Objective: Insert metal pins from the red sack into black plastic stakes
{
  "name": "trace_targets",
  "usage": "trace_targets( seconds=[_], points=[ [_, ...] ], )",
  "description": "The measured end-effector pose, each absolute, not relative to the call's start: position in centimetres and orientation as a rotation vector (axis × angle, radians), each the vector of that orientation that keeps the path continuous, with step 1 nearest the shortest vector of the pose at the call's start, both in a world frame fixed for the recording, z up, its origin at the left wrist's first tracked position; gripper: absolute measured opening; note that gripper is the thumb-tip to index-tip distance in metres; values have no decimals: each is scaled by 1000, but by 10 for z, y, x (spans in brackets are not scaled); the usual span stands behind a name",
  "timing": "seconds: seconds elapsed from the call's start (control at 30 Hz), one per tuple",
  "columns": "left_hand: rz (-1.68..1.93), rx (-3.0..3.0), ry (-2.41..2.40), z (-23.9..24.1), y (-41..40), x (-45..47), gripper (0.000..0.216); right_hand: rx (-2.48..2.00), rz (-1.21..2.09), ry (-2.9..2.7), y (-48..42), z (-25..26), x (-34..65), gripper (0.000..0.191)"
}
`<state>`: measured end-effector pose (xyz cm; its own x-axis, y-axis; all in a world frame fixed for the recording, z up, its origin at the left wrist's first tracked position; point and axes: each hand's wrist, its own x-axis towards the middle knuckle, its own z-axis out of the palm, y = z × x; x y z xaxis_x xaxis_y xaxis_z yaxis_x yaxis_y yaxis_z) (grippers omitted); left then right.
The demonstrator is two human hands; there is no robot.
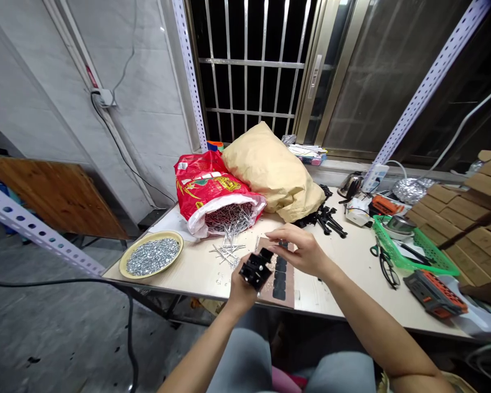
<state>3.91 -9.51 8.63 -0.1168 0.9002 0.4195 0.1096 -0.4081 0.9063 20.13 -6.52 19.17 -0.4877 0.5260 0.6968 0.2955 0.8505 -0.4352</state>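
Note:
My left hand (241,286) is closed around a black plastic part (256,267), held just above the table's front edge. My right hand (300,251) hovers beside it, fingers pinched on a small dark piece near the part's top. Under both hands lies a brown sheet with black pads (280,278). Long metal screws (227,251) lie scattered just left of the hands.
A red bag (204,188) spilling screws and a tan sack (270,166) lie at the back. A yellow plate of small nuts (152,255) sits left. Black parts (325,218), scissors (382,262), a green basket (417,248) and cardboard boxes (466,218) fill the right.

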Motion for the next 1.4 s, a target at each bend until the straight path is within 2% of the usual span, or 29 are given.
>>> trace_targets(
  seconds=[0.27, 0.7, 0.9, 1.23, 1.4],
  points=[
    [1503, 1391, 1235, 86, -77, 41, 36, -763, 494, -1942, -67, 170, 219, 20],
    [1505, 1552, 1192, 101, -48, 41, 42, -1079, 725, -1674, -66, 126, 244, 23],
    [1511, 1491, 1259, 102, -39, 37, 29, -1157, 863, -1543, -68, 99, 254, 28],
    [1592, 1466, 1176, 122, -26, 33, 40, -1180, 925, -1450, -75, 82, 259, 30],
    [1550, 1498, 1178, 126, -25, 34, 39, -1185, 920, -1448, -77, 77, 258, 31]
  ],
)
